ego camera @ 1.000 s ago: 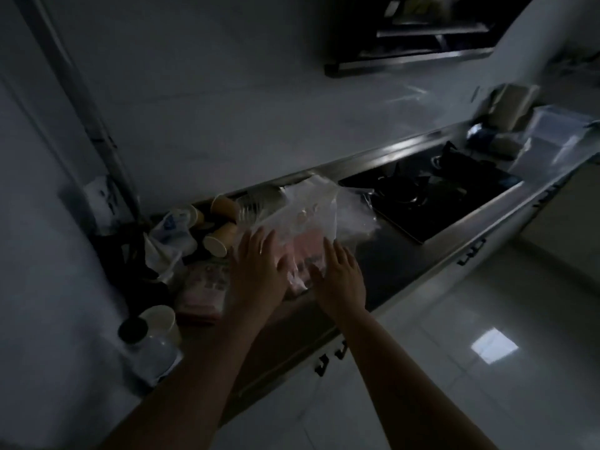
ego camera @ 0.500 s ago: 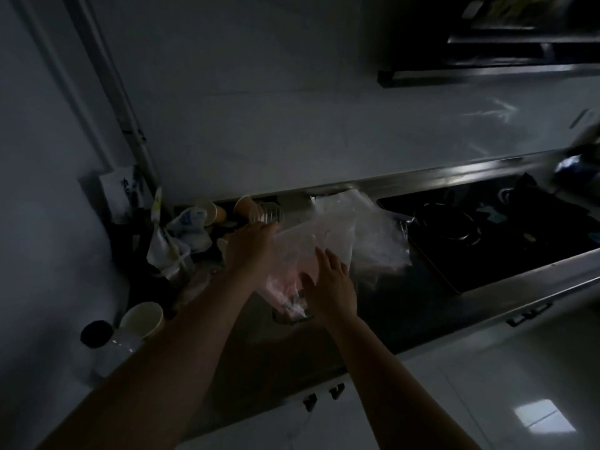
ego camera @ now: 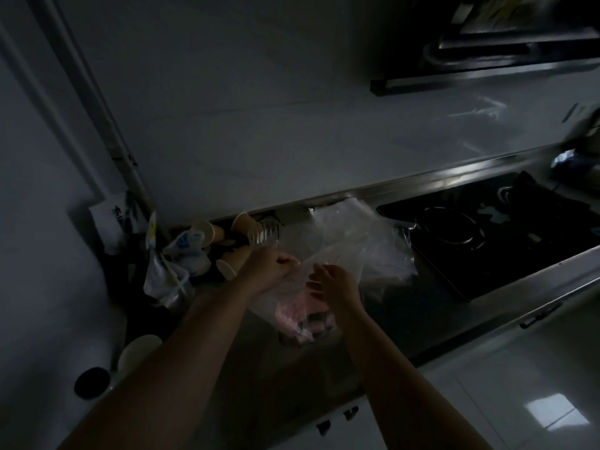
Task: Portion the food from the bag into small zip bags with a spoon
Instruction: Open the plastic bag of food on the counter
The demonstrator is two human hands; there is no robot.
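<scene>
Clear plastic bag (ego camera: pixel 293 287) holding pink food (ego camera: pixel 297 311) sits on the dark bench (ego camera: pixel 406 306), left of the stove (ego camera: pixel 487 241). Left hand (ego camera: pixel 271 266) pinches its top edge. Right hand (ego camera: pixel 334 287) touches the bag, but whether its grip is clamped or apart cannot be told.

Paper cups (ego camera: pixel 207 233) tipped left; black stove (ego camera: pixel 480 235) right.

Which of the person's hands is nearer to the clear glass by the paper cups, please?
Left. The left hand sits just below the clear glass, gripping the bag's edge. The right hand is farther right, at the bag of pink food.
</scene>
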